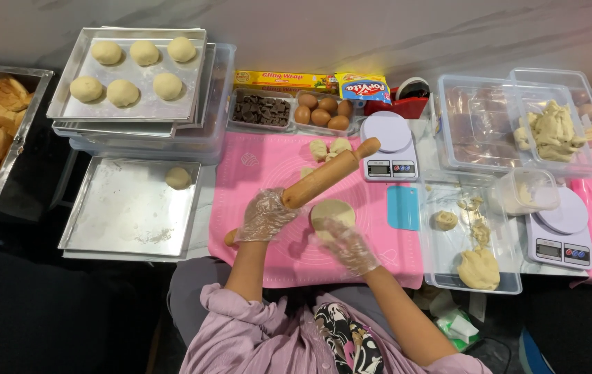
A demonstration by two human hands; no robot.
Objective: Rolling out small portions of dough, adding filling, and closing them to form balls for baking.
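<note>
Now left hand (266,215) grips one rolling pin (329,173) — right hand (350,247) open on one dough disc (333,211).

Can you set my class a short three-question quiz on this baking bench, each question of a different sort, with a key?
1. True or false: the left hand holds the wooden rolling pin lifted at a slant above the pink mat.
2. How many dough balls lie on the top metal tray?
A. four
B. six
C. eight
3. Fill in: the right hand rests on a flat round of ____.

Key
1. True.
2. B; a single dough ball lies on the lower tray.
3. Dough.
</note>
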